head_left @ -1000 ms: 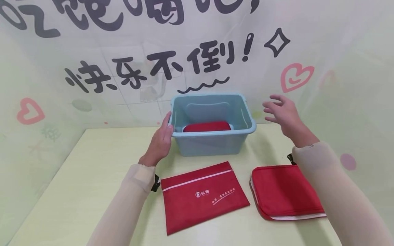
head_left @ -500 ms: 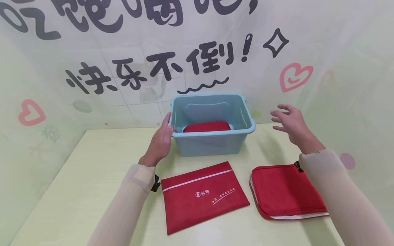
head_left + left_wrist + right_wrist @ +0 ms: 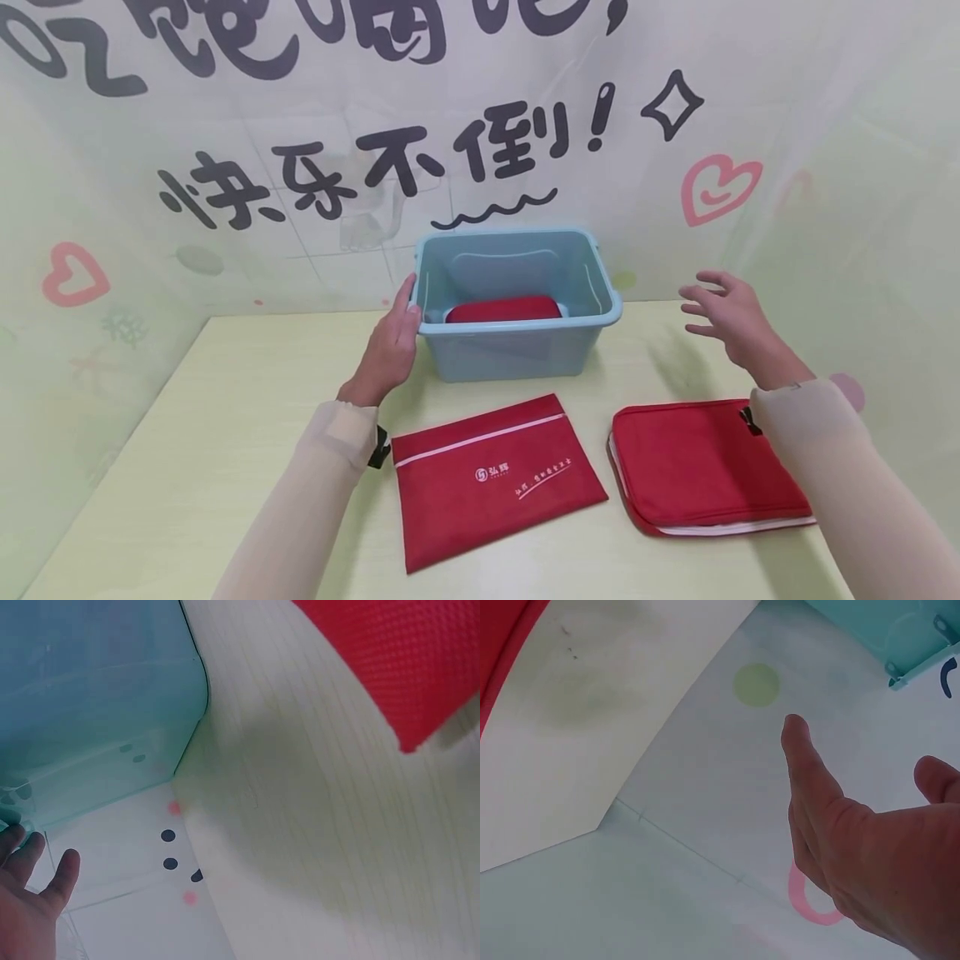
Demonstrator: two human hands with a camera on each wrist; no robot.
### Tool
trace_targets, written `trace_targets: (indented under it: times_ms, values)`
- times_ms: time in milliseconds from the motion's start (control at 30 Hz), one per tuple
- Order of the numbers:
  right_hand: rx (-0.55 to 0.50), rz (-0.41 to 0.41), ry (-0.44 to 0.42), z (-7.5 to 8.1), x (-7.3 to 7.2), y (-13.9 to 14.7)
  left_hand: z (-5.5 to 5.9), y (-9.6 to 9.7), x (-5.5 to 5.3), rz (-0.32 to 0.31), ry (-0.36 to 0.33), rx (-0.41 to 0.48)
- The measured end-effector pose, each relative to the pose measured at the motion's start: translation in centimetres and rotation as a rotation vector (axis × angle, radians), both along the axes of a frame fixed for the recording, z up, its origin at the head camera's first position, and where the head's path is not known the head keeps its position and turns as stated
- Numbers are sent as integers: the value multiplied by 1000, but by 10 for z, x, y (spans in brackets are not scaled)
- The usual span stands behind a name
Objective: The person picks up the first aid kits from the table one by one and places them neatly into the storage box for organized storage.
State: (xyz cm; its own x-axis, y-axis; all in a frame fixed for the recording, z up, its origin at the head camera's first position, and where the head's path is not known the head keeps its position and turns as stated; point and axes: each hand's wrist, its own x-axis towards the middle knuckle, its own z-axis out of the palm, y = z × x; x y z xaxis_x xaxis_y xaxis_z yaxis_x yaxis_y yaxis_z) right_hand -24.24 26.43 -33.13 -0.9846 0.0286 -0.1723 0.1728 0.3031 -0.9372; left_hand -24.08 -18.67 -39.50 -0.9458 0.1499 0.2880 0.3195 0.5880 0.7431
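Note:
A light blue plastic bin (image 3: 510, 354) stands against the back wall with a red rounded bag (image 3: 504, 309) in it. My left hand (image 3: 388, 346) rests on the bin's left rim, its fingers fairly straight; some fingertips are hidden at the rim. My right hand (image 3: 735, 325) hovers apart from the bin, off to its right, fingers spread and nothing held. A flat red document pouch (image 3: 498, 483) with a white stripe and white print lies in front of the bin. Partly under my right forearm is a red rounded case (image 3: 705, 467) with a white edge.
All of it stands on a pale wood-grain table (image 3: 225, 433). Behind rises a white printed sheet (image 3: 300, 275) with dark lettering and pink hearts, which also closes off both sides.
My right hand has drifted right and down toward me, away from the bin. The left hand, the bin and the red bags look unmoved.

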Motion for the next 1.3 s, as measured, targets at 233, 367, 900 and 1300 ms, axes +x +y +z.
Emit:
trace_targets:
  times_ms: [233,367,900,1300]
  values:
    - [21,21,-31,-10,6,16,-2,-1,0,1,-6,2]
    - [37,25,-44,-18,10,25,-3,-1,-1,2,1,5]
    - [93,74,-62,-44,26,57,-4,1,-1,4,9,14]
    - [213,139,-115,-59,38,78,-2,3,0,5,-7,34]
